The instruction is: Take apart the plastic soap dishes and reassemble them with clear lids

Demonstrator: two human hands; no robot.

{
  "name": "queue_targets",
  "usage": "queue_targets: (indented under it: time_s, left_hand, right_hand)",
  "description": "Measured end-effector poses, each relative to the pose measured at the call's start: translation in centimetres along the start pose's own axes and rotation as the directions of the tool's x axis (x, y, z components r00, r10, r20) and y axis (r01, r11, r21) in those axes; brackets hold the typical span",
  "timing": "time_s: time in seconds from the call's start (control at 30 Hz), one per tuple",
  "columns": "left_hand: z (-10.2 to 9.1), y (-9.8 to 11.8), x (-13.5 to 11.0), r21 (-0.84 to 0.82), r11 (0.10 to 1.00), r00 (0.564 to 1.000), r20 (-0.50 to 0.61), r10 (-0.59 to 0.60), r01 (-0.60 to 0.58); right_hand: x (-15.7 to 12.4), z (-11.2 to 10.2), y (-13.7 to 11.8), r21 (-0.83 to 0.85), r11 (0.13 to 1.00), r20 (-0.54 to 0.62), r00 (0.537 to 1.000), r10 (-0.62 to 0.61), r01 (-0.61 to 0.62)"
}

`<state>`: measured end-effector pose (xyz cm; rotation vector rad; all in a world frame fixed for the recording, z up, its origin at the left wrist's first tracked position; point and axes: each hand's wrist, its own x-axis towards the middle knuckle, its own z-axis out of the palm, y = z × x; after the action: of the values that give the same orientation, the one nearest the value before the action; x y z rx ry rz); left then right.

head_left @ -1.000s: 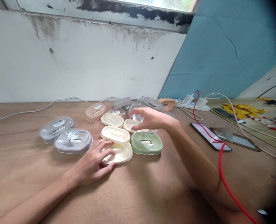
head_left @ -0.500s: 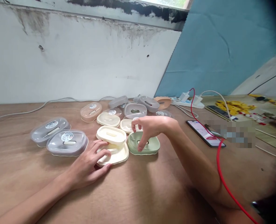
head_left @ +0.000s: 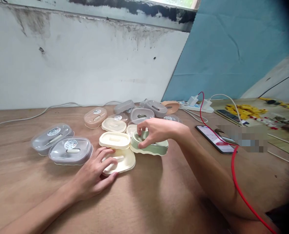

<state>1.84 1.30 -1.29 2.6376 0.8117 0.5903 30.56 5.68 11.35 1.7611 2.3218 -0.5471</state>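
My left hand (head_left: 93, 172) lies over the left end of a cream oval plastic dish (head_left: 125, 161); its curved fingers reach over the top and the thumb meets the front edge. Behind that dish, a smaller cream oval lid-like piece (head_left: 114, 140) overlaps the rim. My right hand (head_left: 154, 131) grips a green oval plastic box (head_left: 156, 149) from above, thumb in front and fingers curled over its top. The green box is tilted and raised at its near side; I cannot tell whether its far side touches the table. Part of its top is hidden by the hand.
Two grey oval boxes with clear lids (head_left: 70, 150) stand at the left. Behind are a pinkish box (head_left: 95, 117), several grey boxes (head_left: 142, 115) and an orange piece (head_left: 170, 106). At right lie a phone (head_left: 216, 139), a power strip (head_left: 198, 108) and a red cable (head_left: 237, 175).
My right hand has taken hold of the green box and lifted it, tilting its near side up. My left hand has stayed on the cream dish.
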Motion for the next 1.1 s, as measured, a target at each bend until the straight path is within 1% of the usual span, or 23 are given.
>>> queue_targets:
  time_s: [0.07,0.2,0.27,0.33,0.4,0.47,0.6,0.7,0.8,0.87,0.93,1.0,1.07,1.1]
  left_hand:
    - [0.1,-0.1,0.0,0.002,1.0,1.0,-0.003,0.006,-0.006]
    - [0.2,-0.2,0.0,0.01,1.0,1.0,-0.015,0.013,-0.013]
    - [0.2,-0.2,0.0,0.011,1.0,1.0,-0.021,0.015,-0.015]
    - [0.2,-0.2,-0.1,0.007,1.0,0.999,-0.026,0.021,-0.021]
    - [0.3,-0.2,-0.2,-0.004,0.999,0.999,-0.03,0.039,-0.039]
    - [0.3,-0.2,-0.2,-0.012,0.998,0.997,-0.036,0.068,-0.068]
    - [0.4,-0.2,-0.4,-0.003,0.994,0.993,-0.057,0.107,-0.107]
    - [0.3,-0.1,-0.5,0.02,0.994,0.989,-0.094,0.113,-0.111]
    - [0.4,-0.2,-0.3,0.06,0.991,0.982,-0.139,0.124,-0.117]
    - [0.4,-0.2,-0.2,0.071,0.99,0.979,-0.155,0.131,-0.121]
    - [0.3,0.1,-0.1,0.036,0.991,0.976,-0.176,0.13,-0.125]
    - [-0.2,0.5,-0.1,-0.04,0.991,0.962,-0.246,0.117,-0.13]
    - [-1.2,0.9,-0.2,-0.093,0.984,0.934,-0.338,0.114,-0.153]
    - [-2.0,1.0,-0.3,-0.088,0.982,0.919,-0.376,0.121,-0.165]
  right_hand:
    - [0.1,-0.4,0.3,0.026,0.999,-0.109,0.993,-0.038,0.041]
    - [1.0,0.0,0.1,0.055,0.984,-0.285,0.947,-0.145,0.167]
    - [1.7,0.6,-0.1,0.066,0.975,-0.383,0.908,-0.172,0.212]
    - [2.5,1.3,-0.2,0.042,0.97,-0.486,0.853,-0.191,0.241]
    - [3.4,2.0,-0.1,-0.024,0.967,-0.539,0.812,-0.225,0.253]
    - [4.1,2.7,0.1,-0.095,0.963,-0.53,0.806,-0.264,0.253]
    - [4.8,3.5,0.6,-0.159,0.962,-0.48,0.834,-0.271,0.221]
    - [4.5,3.4,0.2,-0.166,0.96,-0.503,0.818,-0.279,0.225]
    - [3.4,3.3,-1.4,-0.074,0.94,-0.502,0.801,-0.324,0.334]
    - [2.5,3.4,-2.8,0.018,0.895,-0.449,0.803,-0.392,0.447]
    - [1.7,3.7,-4.2,0.115,0.821,-0.361,0.794,-0.489,0.559]
    - [1.1,4.2,-5.4,0.2,0.737,-0.304,0.756,-0.58,0.645]
    - [0.7,4.5,-6.2,0.247,0.673,-0.303,0.715,-0.63,0.697]
    - [0.5,4.7,-6.5,0.254,0.66,-0.303,0.707,-0.639,0.707]
